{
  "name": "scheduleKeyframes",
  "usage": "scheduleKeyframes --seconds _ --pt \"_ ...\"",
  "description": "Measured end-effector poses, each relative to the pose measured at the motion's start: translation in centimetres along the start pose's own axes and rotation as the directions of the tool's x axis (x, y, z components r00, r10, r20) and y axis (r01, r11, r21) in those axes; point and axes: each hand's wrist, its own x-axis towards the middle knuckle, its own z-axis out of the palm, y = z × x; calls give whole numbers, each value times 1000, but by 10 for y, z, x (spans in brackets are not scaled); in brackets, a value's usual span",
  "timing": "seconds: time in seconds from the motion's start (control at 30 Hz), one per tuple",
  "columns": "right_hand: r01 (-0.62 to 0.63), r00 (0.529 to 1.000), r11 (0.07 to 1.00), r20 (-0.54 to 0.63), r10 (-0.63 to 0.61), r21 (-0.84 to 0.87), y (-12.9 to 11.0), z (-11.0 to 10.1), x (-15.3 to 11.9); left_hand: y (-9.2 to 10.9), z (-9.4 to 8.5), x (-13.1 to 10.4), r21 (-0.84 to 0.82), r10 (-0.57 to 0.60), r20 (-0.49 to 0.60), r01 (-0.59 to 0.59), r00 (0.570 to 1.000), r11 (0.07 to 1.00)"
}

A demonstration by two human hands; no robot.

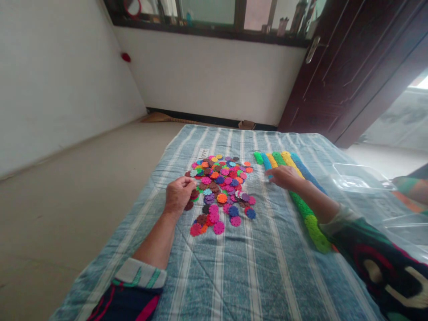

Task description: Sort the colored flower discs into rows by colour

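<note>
A loose pile of notched plastic discs (pixel 214 178) in many colours lies on the striped cloth. At its left edge is my left hand (pixel 179 192), thumb and fingers pinched together; what they hold, if anything, is hidden. Dark red discs (pixel 190 205) lie right beside those fingers. My right hand (pixel 284 176) reaches over the rows of stacked discs (pixel 300 204), which are sorted by colour into green, yellow and blue. Its fingertips close on a light blue disc (pixel 269 176) near the blue row. A short bright green stack (pixel 258 158) stands at the rows' far left.
Clear plastic containers (pixel 363 178) sit at the right side of the cloth-covered table (pixel 230 267). Behind them, a blurred orange and green shape (pixel 413 189) shows at the right edge. A dark red door (pixel 341 67) and a white wall (pixel 207 76) stand beyond the table.
</note>
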Motion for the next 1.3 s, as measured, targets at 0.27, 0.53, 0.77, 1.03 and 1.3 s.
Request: scheduleKeyframes --seconds 0.27,0.53,0.77,1.03,1.3 --pt "137 991 987 -21 -136 88 -75 -24 -22 3 1 -4 -30 -28 22 29 999 999" --pt "56 998 994 21 -58 95 -135 -31 -10 -1 -2 -1 23 34 20 -34 999 999" --pt "189 982 973 -13 -189 135 -153 -35 -10 -4 -2 -1 45 36 19 -37 999 998" --pt "142 989 976 7 -145 162 -159 -34 -2 -2 -3 -1 33 26 33 -27 999 999" --pt "139 990 974 -59 -130 179 -147 -35 4 0 -3 -3 47 44 25 -45 999 998"
